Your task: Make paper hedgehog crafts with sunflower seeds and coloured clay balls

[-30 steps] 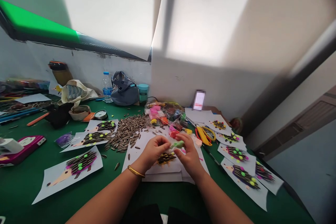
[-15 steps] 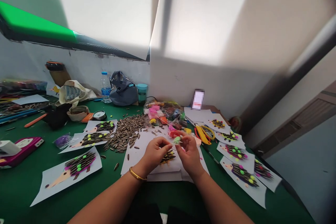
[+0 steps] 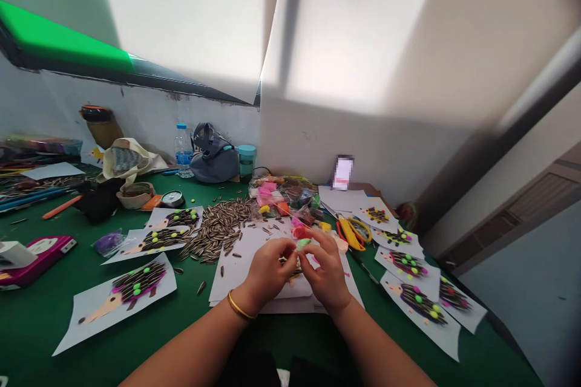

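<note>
I am keeping both hands close together in front of me, above the white sheets (image 3: 236, 281) on the green tablecloth (image 3: 181, 332). My right hand (image 3: 324, 272) is pinching a small, soft green piece (image 3: 303, 243) near the tips of the thumb and the index finger, while its other fingers are standing loosely apart. My left hand (image 3: 271, 272) is curling almost closed, and its fingertips are meeting close beside the green piece; I cannot tell if they are gripping it too. A golden bracelet (image 3: 239, 304) is circling my left wrist.

Under my fingers, a seed-covered figure (image 3: 295, 273) is lying on the sheets, partly hidden. A heap of striped seeds (image 3: 218, 224) is spreading to the left of the sheets, and some single seeds are lying on the paper. Behind my hands, colourful packets (image 3: 272, 193) are piling up. Scissors with yellow handles (image 3: 353, 233) are resting to the right, near several hedgehog cards (image 3: 420, 302).
</note>
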Tool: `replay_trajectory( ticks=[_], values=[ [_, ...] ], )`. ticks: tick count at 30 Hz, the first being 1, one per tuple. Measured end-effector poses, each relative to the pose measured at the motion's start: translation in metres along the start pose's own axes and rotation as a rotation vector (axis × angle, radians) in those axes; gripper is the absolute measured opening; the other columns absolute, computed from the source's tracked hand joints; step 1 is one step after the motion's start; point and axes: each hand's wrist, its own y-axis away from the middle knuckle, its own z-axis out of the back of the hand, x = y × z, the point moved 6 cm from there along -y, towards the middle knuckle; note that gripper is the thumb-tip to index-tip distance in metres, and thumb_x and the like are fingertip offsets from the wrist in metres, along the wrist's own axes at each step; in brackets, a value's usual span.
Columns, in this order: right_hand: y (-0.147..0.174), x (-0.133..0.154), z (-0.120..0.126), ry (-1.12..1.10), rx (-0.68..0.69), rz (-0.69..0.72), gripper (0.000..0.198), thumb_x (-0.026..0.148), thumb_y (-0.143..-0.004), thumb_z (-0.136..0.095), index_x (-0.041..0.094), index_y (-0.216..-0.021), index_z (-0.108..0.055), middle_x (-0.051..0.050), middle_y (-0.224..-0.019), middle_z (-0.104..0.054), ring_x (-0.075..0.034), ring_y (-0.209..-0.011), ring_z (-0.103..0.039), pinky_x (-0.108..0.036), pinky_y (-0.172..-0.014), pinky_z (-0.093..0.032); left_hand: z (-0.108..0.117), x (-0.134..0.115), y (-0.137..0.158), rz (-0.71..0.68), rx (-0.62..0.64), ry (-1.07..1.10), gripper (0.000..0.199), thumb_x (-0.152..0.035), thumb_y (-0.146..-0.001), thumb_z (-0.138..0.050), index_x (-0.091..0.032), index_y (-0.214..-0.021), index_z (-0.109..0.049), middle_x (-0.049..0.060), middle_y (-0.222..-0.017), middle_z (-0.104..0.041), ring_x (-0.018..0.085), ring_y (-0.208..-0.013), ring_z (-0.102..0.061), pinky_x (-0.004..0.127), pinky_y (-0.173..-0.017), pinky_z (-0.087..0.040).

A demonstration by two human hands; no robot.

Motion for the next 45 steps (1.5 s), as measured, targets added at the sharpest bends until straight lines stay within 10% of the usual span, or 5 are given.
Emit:
replay_trajectory(
  ticks=[7,14,19,30,45],
  values=[
    [0.000,-0.002,0.002,0.034,0.009,0.026,0.015,0.023,-0.087,-0.059,0.028,-0.096,-0.070,-0.005,-0.087,-0.062,-0.023,-0.086,-0.059,-0.041,-0.078,-0.047,0.008,0.007,-0.001,0.028,-0.092,-0.037,0.006,-0.022,-0.079,-0.058,-0.024,-0.080,-0.063,0.001,-0.075,-0.062,0.018,-0.072,-0.054,0.028,-0.069,-0.038],
    [-0.003,0.001,-0.004,-0.044,0.081,0.044,0.018,0.022,-0.090,-0.055,0.027,-0.102,-0.068,-0.006,-0.092,-0.067,-0.023,-0.088,-0.060,-0.041,-0.080,-0.050,-0.023,0.031,0.000,0.406,0.142,0.622,0.028,-0.046,-0.084,-0.057,-0.022,-0.099,-0.052,-0.002,-0.067,-0.062,0.015,-0.061,-0.060,0.026,-0.060,-0.046],
    [-0.002,0.000,-0.008,-0.091,0.124,0.056,0.023,0.022,-0.091,-0.053,0.027,-0.109,-0.067,-0.007,-0.101,-0.065,-0.022,-0.096,-0.060,-0.039,-0.084,-0.051,-0.003,0.034,-0.010,0.288,-0.062,0.523,0.015,-0.027,-0.075,-0.066,-0.019,-0.083,-0.056,-0.002,-0.077,-0.058,0.012,-0.071,-0.056,0.023,-0.067,-0.046],
    [-0.024,-0.147,0.044,0.834,0.423,-0.579,0.036,0.026,-0.083,-0.057,0.020,-0.118,-0.065,-0.018,-0.113,-0.063,-0.034,-0.107,-0.057,-0.042,-0.082,-0.046,0.006,0.035,-0.014,0.351,-0.153,0.527,0.014,-0.026,-0.070,-0.065,-0.019,-0.077,-0.055,-0.004,-0.067,-0.055,0.012,-0.063,-0.053,0.024,-0.063,-0.044],
    [-0.031,-0.170,0.049,0.830,0.597,-0.731,0.038,0.037,-0.086,-0.053,0.022,-0.121,-0.061,-0.012,-0.113,-0.067,-0.026,-0.099,-0.063,-0.031,-0.074,-0.044,0.006,0.042,-0.016,0.313,-0.145,0.498,0.012,-0.028,-0.073,-0.061,-0.019,-0.078,-0.054,-0.004,-0.068,-0.056,0.012,-0.065,-0.054,0.025,-0.064,-0.044]
  ],
)
